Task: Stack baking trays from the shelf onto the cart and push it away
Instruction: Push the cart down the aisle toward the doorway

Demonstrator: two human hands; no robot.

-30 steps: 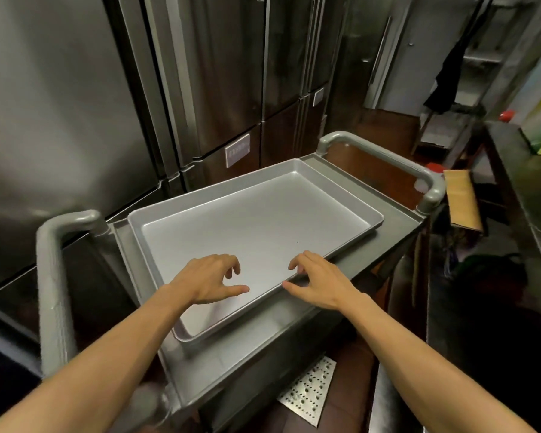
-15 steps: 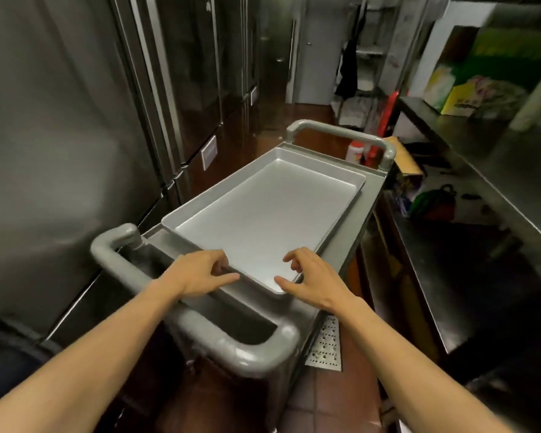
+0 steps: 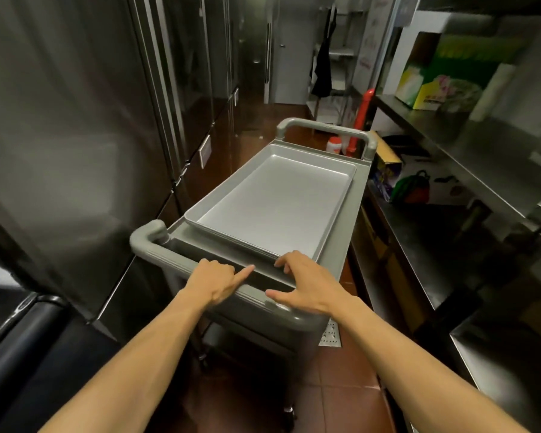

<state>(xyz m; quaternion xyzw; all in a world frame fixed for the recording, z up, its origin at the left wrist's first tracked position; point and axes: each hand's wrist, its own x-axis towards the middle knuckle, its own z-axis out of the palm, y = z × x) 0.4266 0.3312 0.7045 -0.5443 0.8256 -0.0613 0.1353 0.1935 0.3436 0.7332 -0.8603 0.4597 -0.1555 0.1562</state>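
Observation:
A grey cart stands lengthwise in the aisle in front of me. On its top lie stacked silver baking trays, empty, sitting flat. The cart's near handle runs across below my hands; a far handle closes the other end. My left hand is curled over the near handle with the index finger stretched out along it. My right hand hovers at the same handle, fingers spread, thumb below, fingertips near the trays' front edge.
Tall steel refrigerators line the left side close to the cart. A steel counter with boxes runs along the right, with bags and cartons beneath. A red pole stands beyond the cart. A perforated drain plate lies on the brown floor.
My view has swung from the cart's side to its end. Both hands have left the tray's edge and come back to the near handle, the left one curling over it.

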